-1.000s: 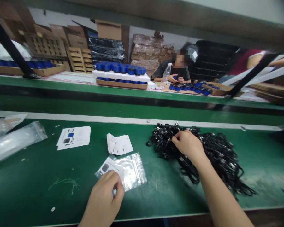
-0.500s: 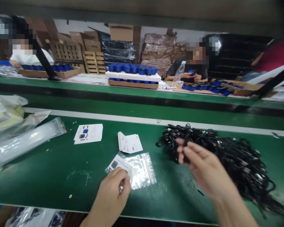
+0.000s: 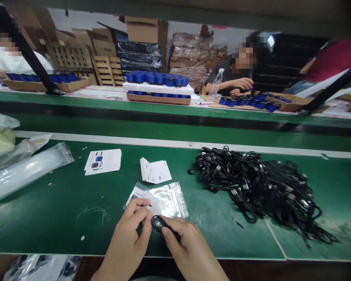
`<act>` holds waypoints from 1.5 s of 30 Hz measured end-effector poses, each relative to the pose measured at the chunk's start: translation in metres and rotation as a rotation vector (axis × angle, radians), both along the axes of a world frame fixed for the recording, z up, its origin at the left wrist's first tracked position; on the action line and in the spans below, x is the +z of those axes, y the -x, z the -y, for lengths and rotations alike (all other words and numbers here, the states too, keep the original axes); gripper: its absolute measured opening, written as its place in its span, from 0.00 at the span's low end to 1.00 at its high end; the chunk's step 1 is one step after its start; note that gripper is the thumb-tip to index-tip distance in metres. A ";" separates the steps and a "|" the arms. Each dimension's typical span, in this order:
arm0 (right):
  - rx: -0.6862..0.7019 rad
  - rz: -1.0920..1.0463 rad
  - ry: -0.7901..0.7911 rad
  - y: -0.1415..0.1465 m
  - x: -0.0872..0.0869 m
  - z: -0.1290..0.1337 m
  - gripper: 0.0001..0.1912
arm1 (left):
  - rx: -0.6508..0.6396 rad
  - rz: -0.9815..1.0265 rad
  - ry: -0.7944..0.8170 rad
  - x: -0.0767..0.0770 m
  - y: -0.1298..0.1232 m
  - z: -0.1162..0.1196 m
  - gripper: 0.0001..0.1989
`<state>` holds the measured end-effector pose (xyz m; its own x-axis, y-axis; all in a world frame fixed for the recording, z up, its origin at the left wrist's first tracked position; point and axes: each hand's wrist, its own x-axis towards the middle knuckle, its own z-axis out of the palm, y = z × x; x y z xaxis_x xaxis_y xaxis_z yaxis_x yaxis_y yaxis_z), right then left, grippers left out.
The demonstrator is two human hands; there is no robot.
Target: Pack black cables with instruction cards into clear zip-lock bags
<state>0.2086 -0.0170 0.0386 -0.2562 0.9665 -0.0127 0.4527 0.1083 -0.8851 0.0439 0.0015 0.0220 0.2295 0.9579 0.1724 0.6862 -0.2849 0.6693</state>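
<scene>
Round black cable-end piece (image 3: 157,223), at six o'clock on the green matting surface (image 3: 46,222), gripped in the closed right hand (image 3: 188,246); curled left hand (image 3: 127,232) just beside it, its grip unclear; tangled black cable heap (image 3: 260,191) at three o'clock.

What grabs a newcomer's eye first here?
The big heap of black cables dominates the green bench, right of centre. At bottom centre, the left hand and right hand hold a small black ring-shaped piece beside a clear zip bag. Farther back, blue round units sit on a white tray.
</scene>
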 end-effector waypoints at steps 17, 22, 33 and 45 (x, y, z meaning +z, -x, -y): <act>-0.029 0.076 -0.099 0.003 -0.007 0.009 0.14 | -0.033 -0.085 -0.198 -0.020 -0.002 0.020 0.06; 0.010 -0.296 0.237 -0.018 -0.001 0.012 0.25 | -0.003 -0.007 -0.185 -0.019 -0.006 0.022 0.07; -0.147 -0.154 -0.009 -0.003 -0.013 0.013 0.12 | -0.061 -0.114 -0.345 -0.011 -0.009 0.027 0.08; -0.236 -0.210 0.140 0.013 -0.016 0.006 0.08 | -0.057 0.017 -0.410 -0.007 -0.023 0.042 0.11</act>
<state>0.1959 -0.0229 0.0224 -0.0365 0.9921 -0.1203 0.2567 -0.1070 -0.9605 0.0672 -0.0404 0.0149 0.2737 0.7950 0.5413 0.6513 -0.5673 0.5039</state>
